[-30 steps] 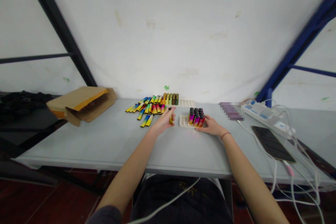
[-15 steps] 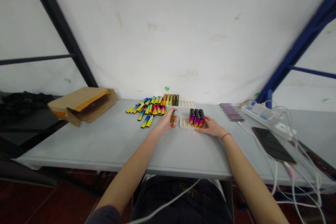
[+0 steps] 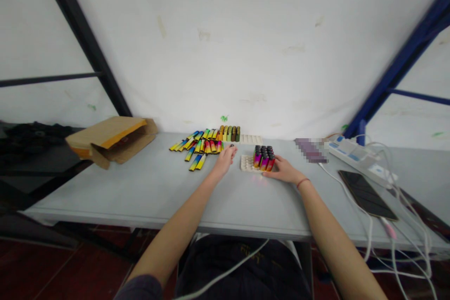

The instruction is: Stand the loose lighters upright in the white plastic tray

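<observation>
The left hand (image 3: 224, 161) has rolled over since half a second ago, hiding most of the slim dark-topped piece (image 3: 232, 146) in its curled fingers.

Only that piece's small black end shows above the fist, left of a shallow cream tray with round sockets (image 3: 247, 163); the left hand is closed on it, well apart from the right hand (image 3: 284, 169). On the tray's right part stands a tight block of glossy upright tubes (image 3: 263, 158), black-capped, shading from purple and red to orange-yellow. The right hand lies against the block's right side, thumb along the tray's near edge; whether it grips cannot be told. Behind the left hand lie loose, flat-lying multicoloured tubes (image 3: 198, 146), mainly yellow, blue and red, on the grey tabletop (image 3: 158, 192).
</observation>
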`<state>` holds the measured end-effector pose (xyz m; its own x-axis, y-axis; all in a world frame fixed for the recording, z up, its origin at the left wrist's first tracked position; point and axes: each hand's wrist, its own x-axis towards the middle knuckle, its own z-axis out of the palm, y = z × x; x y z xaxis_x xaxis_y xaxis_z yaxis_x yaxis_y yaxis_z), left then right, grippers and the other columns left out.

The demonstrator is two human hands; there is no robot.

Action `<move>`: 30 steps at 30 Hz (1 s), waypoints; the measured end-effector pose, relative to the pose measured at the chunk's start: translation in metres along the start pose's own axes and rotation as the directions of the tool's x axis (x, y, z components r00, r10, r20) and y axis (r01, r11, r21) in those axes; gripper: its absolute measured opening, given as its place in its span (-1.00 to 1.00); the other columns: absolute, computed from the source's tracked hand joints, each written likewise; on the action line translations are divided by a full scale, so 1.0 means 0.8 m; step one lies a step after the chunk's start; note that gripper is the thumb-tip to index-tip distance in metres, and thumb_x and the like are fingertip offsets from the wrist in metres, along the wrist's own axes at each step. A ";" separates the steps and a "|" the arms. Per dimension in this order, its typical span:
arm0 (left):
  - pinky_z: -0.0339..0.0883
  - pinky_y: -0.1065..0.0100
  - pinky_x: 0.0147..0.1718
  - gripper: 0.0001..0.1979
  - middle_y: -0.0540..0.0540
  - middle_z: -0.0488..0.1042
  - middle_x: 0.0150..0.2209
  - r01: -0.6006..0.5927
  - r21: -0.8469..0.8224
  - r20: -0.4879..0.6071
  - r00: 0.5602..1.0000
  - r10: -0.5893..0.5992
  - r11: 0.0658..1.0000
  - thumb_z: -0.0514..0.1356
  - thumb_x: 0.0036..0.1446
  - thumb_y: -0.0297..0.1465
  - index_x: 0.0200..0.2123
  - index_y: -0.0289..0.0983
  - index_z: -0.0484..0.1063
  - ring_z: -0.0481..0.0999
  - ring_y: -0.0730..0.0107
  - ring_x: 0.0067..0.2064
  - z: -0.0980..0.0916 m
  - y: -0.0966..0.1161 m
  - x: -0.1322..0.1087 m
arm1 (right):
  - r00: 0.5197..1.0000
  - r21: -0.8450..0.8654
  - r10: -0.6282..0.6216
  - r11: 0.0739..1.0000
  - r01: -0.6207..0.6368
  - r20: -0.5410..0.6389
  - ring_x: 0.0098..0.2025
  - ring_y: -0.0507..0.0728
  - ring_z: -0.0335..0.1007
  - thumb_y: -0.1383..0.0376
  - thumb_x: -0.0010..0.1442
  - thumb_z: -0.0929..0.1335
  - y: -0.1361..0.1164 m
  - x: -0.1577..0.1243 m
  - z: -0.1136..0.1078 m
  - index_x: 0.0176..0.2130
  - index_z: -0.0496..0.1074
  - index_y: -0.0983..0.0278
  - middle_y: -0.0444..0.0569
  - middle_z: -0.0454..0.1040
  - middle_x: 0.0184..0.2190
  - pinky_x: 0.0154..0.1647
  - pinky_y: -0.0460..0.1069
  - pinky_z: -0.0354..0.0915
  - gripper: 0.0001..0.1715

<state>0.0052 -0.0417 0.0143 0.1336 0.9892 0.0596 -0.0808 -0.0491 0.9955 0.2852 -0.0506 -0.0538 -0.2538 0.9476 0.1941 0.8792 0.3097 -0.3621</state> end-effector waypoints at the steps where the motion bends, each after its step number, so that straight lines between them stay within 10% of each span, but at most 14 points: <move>1: 0.03 0.51 -0.51 -0.86 0.07 0.17 -0.49 -0.019 0.002 -0.017 1.000 0.019 1.000 0.13 0.12 -0.28 -0.40 -0.23 0.29 0.15 0.49 -0.47 -0.001 0.002 0.000 | 1.000 0.000 -0.001 1.000 0.001 0.000 0.18 0.45 0.41 -0.24 0.06 0.45 0.000 0.000 0.000 0.02 0.53 0.31 0.27 0.44 0.18 0.27 0.27 0.30 -0.20; 30: 0.04 0.50 -0.49 -0.95 0.05 0.15 -0.44 -0.026 -0.002 -0.014 1.000 0.026 1.000 0.08 0.11 -0.40 -0.40 -0.21 0.24 0.16 0.44 -0.41 0.002 -0.012 0.008 | 1.000 -0.001 0.002 1.000 -0.002 -0.007 0.17 0.44 0.42 -0.25 0.05 0.45 0.001 0.001 0.002 0.01 0.54 0.28 0.24 0.47 0.15 0.26 0.28 0.31 -0.20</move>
<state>0.0086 -0.0353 0.0049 0.1175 0.9894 0.0848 -0.0867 -0.0748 0.9934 0.2851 -0.0499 -0.0551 -0.2489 0.9477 0.1996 0.8800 0.3074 -0.3621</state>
